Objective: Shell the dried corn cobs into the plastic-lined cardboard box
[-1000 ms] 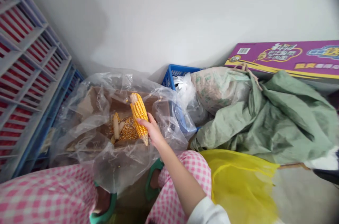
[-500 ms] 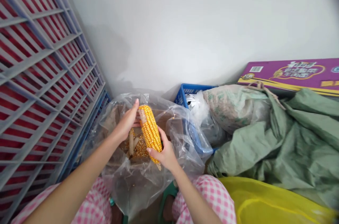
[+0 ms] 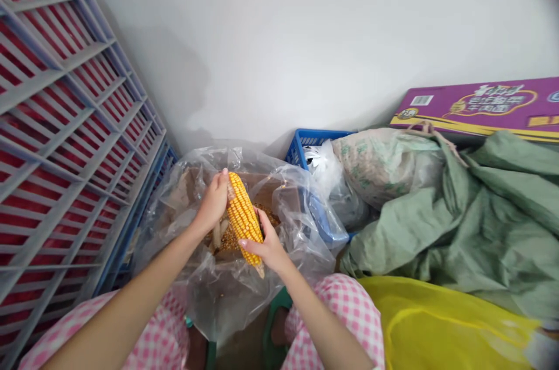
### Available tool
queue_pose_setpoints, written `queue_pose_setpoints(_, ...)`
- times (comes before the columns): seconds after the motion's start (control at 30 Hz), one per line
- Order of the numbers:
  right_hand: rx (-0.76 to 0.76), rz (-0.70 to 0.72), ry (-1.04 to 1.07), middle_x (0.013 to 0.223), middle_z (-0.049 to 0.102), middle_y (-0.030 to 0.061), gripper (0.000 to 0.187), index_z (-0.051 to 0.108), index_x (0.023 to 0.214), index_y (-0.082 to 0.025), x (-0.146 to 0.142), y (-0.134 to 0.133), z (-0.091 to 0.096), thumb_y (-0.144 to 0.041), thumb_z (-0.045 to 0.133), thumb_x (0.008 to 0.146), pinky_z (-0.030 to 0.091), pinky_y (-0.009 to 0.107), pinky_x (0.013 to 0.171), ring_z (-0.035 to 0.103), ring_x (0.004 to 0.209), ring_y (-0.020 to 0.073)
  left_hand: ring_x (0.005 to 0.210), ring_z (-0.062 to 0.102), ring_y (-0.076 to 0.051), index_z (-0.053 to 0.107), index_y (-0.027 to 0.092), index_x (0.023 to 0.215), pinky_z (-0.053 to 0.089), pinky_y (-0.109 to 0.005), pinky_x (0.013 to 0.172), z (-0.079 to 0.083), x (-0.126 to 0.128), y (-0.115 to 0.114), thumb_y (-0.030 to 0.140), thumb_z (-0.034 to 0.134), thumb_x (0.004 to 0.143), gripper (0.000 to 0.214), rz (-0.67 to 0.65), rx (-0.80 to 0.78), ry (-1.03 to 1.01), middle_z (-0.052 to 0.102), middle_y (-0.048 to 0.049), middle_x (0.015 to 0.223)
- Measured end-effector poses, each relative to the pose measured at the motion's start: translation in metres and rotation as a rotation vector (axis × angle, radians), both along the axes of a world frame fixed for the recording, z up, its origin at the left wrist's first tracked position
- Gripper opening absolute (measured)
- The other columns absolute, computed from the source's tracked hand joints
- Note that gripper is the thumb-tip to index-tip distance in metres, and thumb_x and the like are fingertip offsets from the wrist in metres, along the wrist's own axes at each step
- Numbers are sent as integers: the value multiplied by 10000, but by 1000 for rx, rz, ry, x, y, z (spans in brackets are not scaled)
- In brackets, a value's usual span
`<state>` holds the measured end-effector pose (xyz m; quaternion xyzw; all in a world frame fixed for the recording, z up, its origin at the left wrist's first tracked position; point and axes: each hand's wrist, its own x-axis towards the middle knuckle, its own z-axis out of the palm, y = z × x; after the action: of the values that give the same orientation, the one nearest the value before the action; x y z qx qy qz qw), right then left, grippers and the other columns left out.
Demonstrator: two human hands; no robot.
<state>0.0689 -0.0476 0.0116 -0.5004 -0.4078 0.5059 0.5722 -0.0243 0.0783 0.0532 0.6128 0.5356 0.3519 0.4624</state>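
Around the near end of a long yellow ear of corn (image 3: 244, 217) curls the right hand (image 3: 271, 249), thumb across it; the left hand (image 3: 215, 201), thumb up, touches its far end (fingers hidden, hold unclear to me). The ear slants far-left to near-right over a plastic-lined brown cardboard box (image 3: 258, 185).

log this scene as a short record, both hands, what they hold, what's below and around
left hand: at the upper left of the ear, fingers partly hidden
right hand: gripping the ear's lower part
held: yellow ear of corn, tilted
below: loose kernels and a pale cob in a cardboard box with clear plastic
left side: slatted crate
right side: blue basket, green cloth, yellow bag
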Motion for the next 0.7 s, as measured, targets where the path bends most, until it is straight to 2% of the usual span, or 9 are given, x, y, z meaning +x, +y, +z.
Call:
queue_pose_setpoints(0.1,-39,-25,128,1148,538,26,622,424,1178,-235,3,1,3,-325,653,606,386,334,918,515,1044,205,916,541,-199,547,160,954,376,-316,858,-5,2,-2,491,294,802,443,-68,66,9,611,-72,925)
queue_pose_setpoints(0.17,-48,-42,140,1140,546,22,607,425,1183,-242,7,3,5,-328,638,621,387,337,916,520,1039,203,977,530,-198,553,158,987,375,-310,876,-6,4,-3,450,312,800,422,-85,47,-41,611,-80,994)
queue_pose_setpoints(0.23,-42,-46,79,1145,543,22,616,420,1197,-242,11,4,7,-334,637,627,381,338,917,517,1038,200,932,561,-209,571,152,971,424,-321,809,-6,6,-2,458,312,790,440,-64,-86,-100,626,-92,977)
queue_pose_setpoints(0.33,-50,-39,-124,1132,547,18,668,415,1216,-245,16,3,5,-363,659,605,374,338,909,518,1016,196,709,613,-216,598,150,889,471,-325,624,-7,4,3,555,285,767,526,-14,-376,-124,654,-107,809)
queue_pose_setpoints(0.43,-87,-3,-323,1071,573,7,723,395,1239,-267,18,0,2,-407,669,585,388,346,870,540,955,198,572,596,-197,593,160,802,457,-299,521,-13,2,8,576,354,738,484,49,-474,-114,642,-91,685)
queue_pose_setpoints(0.53,-100,7,-385,1047,579,3,735,387,1242,-281,17,-2,0,-438,665,580,398,344,844,546,931,198,590,592,-181,566,169,752,457,-282,535,-22,4,9,487,381,761,367,135,-463,-148,632,-65,689)
queue_pose_setpoints(0.7,-104,20,-322,1043,579,4,707,398,1225,-264,13,-2,1,-436,657,590,406,323,839,552,915,179,764,587,-208,560,175,701,447,-303,717,-27,7,4,437,341,792,353,198,-253,-40,625,-46,701)
